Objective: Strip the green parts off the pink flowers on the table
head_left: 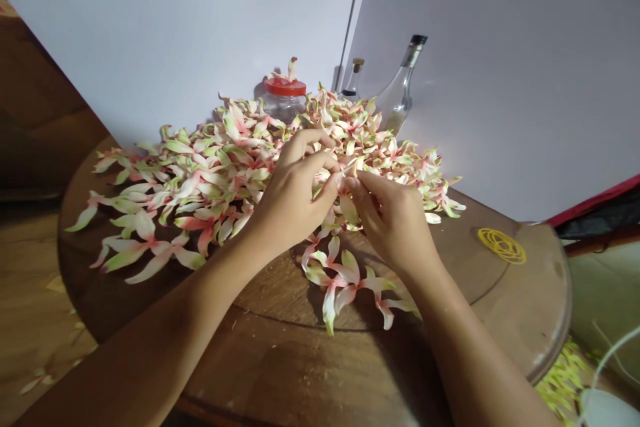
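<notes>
My left hand (300,190) and my right hand (390,213) meet above a large heap of flowers (220,167). Thumb and forefinger of each are pinched together, closed on a thin white strand (349,167) that shows between the fingertips. Whether it is thread or part of a flower I cannot tell. White-pink blossoms with green tips make up the heap. Below my hands is a small cluster of the same blossoms (345,280); I cannot tell whether it hangs from my fingers or lies on the wood.
The flowers lie on a round brown wooden table (280,360) against pale walls. Behind them stand a red-lidded jar (285,97), a small corked bottle (353,83) and a tall clear bottle (400,93). Yellow rubber bands (501,245) lie at the right; yellow-green bits (557,380) cover the floor.
</notes>
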{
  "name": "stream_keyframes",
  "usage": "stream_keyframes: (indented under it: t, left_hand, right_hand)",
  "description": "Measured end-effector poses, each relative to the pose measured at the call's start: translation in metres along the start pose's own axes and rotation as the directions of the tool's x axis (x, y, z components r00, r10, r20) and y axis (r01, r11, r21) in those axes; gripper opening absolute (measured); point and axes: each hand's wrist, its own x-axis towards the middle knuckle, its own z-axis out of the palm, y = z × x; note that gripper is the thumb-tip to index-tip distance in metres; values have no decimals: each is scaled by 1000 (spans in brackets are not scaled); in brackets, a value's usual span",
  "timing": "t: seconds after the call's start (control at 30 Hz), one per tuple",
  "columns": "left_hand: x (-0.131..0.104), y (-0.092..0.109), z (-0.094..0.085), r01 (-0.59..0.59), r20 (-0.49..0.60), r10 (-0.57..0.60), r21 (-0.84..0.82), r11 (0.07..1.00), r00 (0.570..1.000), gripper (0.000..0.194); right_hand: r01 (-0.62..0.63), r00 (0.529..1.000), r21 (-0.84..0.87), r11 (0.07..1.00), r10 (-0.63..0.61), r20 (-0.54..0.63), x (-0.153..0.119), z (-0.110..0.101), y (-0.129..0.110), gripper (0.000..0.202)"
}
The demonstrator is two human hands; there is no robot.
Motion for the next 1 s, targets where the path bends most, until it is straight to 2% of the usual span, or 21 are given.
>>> stream_keyframes:
  t: [0.23,0.33,0.4,0.47,0.53,0.57,0.6,0.67,0.73,0.8,0.87,0.9,0.97,1.0]
  left_hand:
    - [-1,5,10,71,-133,-66,33,997,989,15]
    - [1,-2,8,151,-217,-152,-22,988,964,18]
    - [4,-13,2,235,-306,-262,-122,964,915,17]
    - [7,-27,-4,294,-392,-389,-282,913,834,15]
    - [9,-39,-10,290,-421,-506,-478,829,753,18]
    - [11,-43,-13,268,-400,-543,-564,781,738,17]
    - [11,-45,-14,240,-359,-554,-633,736,751,14]
    - [12,-42,-16,194,-258,-487,-690,697,834,11]
    - [12,-33,-16,154,-188,-350,-644,750,918,17]
    - [10,-20,-13,100,-174,-207,-484,869,963,22]
    - [7,-9,-8,-1,-160,-43,-264,965,986,17]
    - [6,-5,-4,-66,-140,43,-163,984,989,14]
    - [3,0,2,-166,-97,161,-42,985,982,10]
    - [1,1,5,-185,-89,183,-15,983,979,9]
  right_hand:
    - [31,995,-100,995,-41,-96,0,7,0,38]
    - [-21,985,-131,991,-2,-171,-1,5,4,42]
    - [-132,964,-71,989,111,-240,0,1,8,46]
    - [-264,918,97,960,281,-281,1,-3,15,45]
    - [-343,852,301,890,429,-299,3,-5,23,39]
    - [-351,825,383,855,476,-306,4,-6,27,36]
    - [-347,804,442,827,505,-315,4,-6,30,35]
    - [-328,777,512,794,535,-332,5,-7,34,33]
    - [-312,771,542,781,541,-337,5,-9,34,32]
    - [-299,792,540,787,520,-320,5,-10,29,33]
    - [-281,840,510,813,465,-279,5,-8,20,35]
    - [-270,869,501,822,433,-242,5,-7,16,36]
    - [-247,920,514,822,365,-143,4,-2,6,36]
    - [-241,936,536,809,340,-92,4,0,3,36]
